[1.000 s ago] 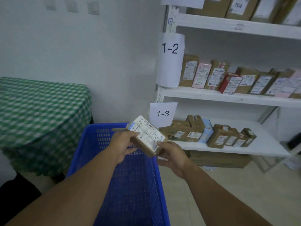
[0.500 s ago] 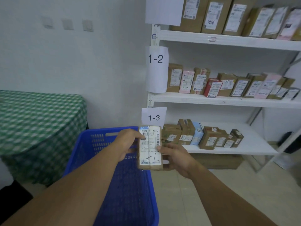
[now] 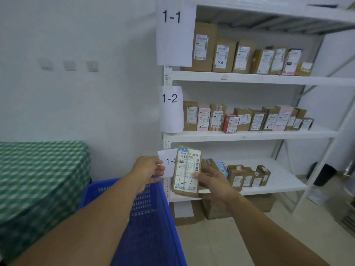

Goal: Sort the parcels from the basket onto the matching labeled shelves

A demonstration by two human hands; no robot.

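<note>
One parcel, upright at lower centre, gripped by right hand | left hand near it, apart, fingers loose, holding nothing | handwritten mark looks like 1-1, though blurred | step: matching label to shelf | next: raise it to 1-1 shelf beside 1-1 sign, upper right.

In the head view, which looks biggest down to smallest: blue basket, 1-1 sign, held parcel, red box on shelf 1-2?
1. blue basket, though nearness to the camera inflates it.
2. 1-1 sign.
3. held parcel, also near the camera.
4. red box, farther away.
</note>
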